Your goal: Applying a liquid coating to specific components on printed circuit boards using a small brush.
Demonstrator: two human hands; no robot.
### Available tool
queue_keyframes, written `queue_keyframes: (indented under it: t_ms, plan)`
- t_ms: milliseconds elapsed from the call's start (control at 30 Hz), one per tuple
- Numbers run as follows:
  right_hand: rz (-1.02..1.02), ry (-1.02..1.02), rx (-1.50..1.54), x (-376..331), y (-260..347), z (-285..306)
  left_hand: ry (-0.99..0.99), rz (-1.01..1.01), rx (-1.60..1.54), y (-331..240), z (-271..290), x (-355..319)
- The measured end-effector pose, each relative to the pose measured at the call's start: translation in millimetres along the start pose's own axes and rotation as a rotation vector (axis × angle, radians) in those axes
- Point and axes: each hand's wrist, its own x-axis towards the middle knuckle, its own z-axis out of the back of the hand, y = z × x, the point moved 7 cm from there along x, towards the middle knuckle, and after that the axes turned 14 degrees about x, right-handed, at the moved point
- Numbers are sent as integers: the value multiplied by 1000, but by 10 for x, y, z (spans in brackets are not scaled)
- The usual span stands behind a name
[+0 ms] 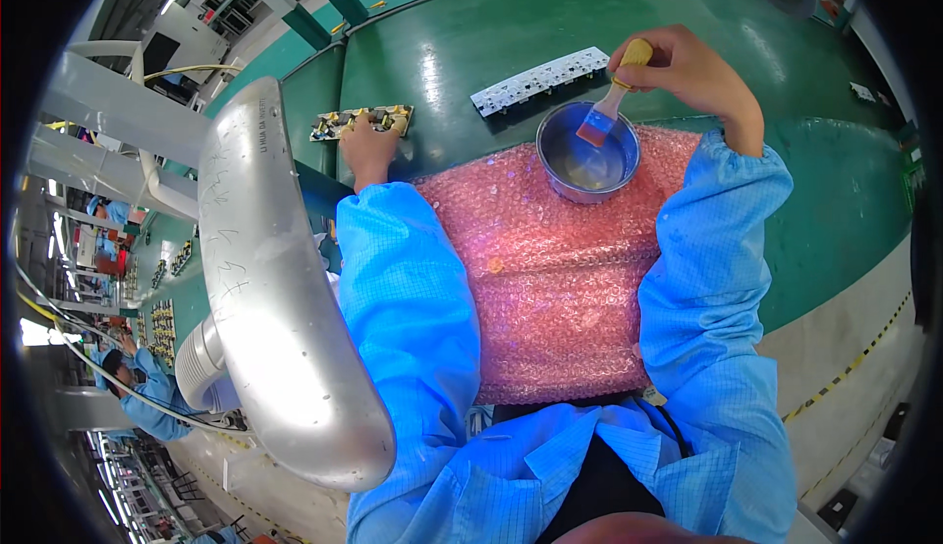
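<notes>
My right hand [678, 68] grips the yellow handle of a flat paintbrush [610, 104], its bristles pointing down inside a round metal pot [587, 193]. Some pale, see-through liquid seems to lie in the pot's bottom. The pot stands on pink bubble wrap [560, 289] spread between my arms. To the left, my left hand [368, 154] has its fingers closed over a circuit board [401, 118] with yellow and dark parts, resting on the green table. Part of that board is hidden under the fingers. A long white board [535, 81] with small parts on it lies beyond the pot.
A large silver extraction hood [285, 289] looms close to my left arm. The green table [432, 43] stretches behind the boards. A small pale item [861, 92] lies at the far right. Another person in blue [152, 387] sits at the far left, near more boards [162, 328].
</notes>
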Motion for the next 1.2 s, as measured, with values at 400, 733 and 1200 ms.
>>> queue_keyframes:
  t_ms: [400, 733, 1200]
  plan:
    - [-9, 29, -50, 24, -45, -37, 249, -1, 137, -279, 124, -122]
    - [-24, 113, -112, 107, -54, -229, 207, 24, 91, -230, 55, -105]
    - [17, 25, -109, 167, -148, -179, 65, -21, 63, -486, 557, -225]
